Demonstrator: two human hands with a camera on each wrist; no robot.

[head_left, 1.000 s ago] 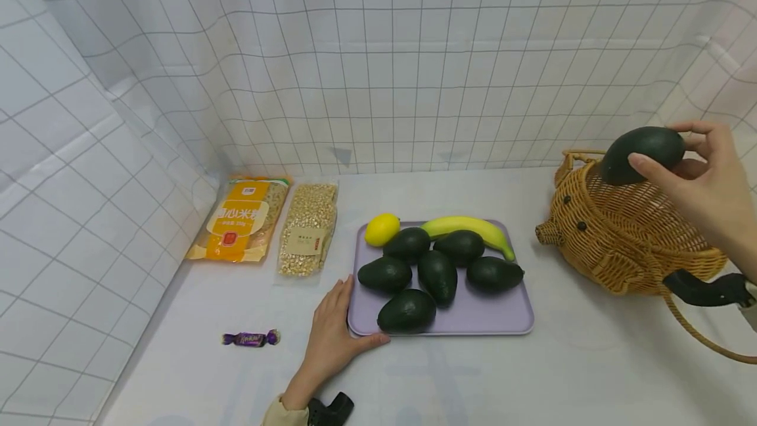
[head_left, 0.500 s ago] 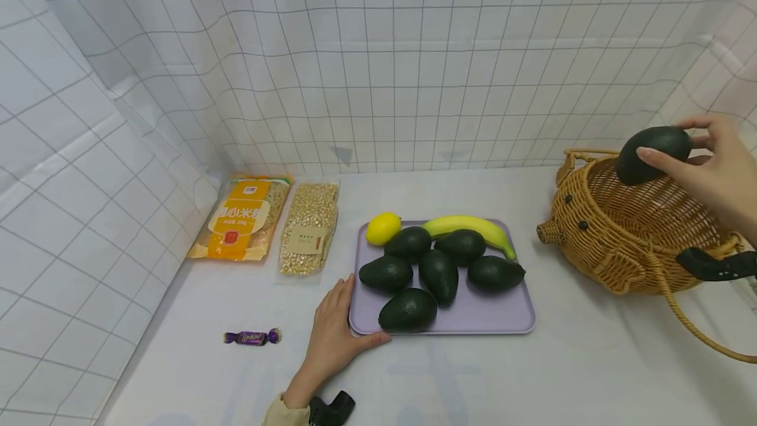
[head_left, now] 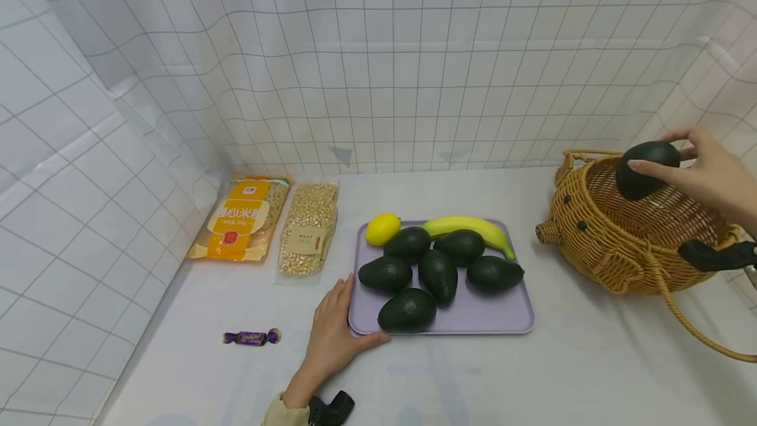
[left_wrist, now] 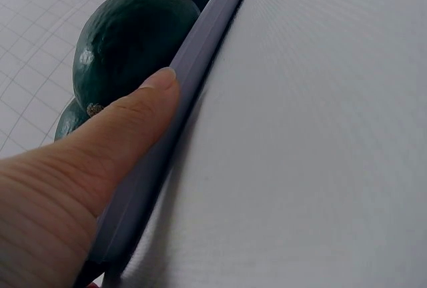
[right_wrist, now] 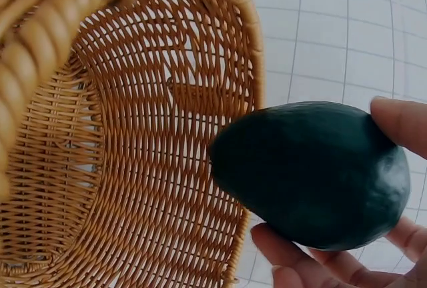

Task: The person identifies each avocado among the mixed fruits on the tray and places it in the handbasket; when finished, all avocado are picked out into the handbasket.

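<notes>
My right hand (head_left: 712, 169) holds a dark green avocado (head_left: 641, 183) between thumb and fingers, over the opening of a pig-shaped wicker basket (head_left: 603, 245). In the right wrist view the avocado (right_wrist: 310, 175) overlaps the basket's rim (right_wrist: 257, 68), and the woven inside shows bare. My left hand (head_left: 333, 334) rests at the near left corner of a lilac tray (head_left: 491, 314). Its fingers lie straight along the left side, and the thumb (left_wrist: 140, 115) lies on the front rim. On the tray are several avocados (head_left: 408, 311), a lemon (head_left: 383, 229) and a banana (head_left: 467, 223).
Two food packets, an orange-labelled bag (head_left: 242, 219) and a clear bag of pale grains (head_left: 307, 229), lie behind and left of the tray. A purple-wrapped candy (head_left: 251, 337) lies at left. The basket's rope handle (head_left: 674, 307) trails to the right. Gridded curtain (head_left: 402, 71) hangs behind.
My right hand has first gone right, then lowered a little and come slightly back left with the avocado, which now tilts more upright over the basket. The left hand has stayed at the tray.
</notes>
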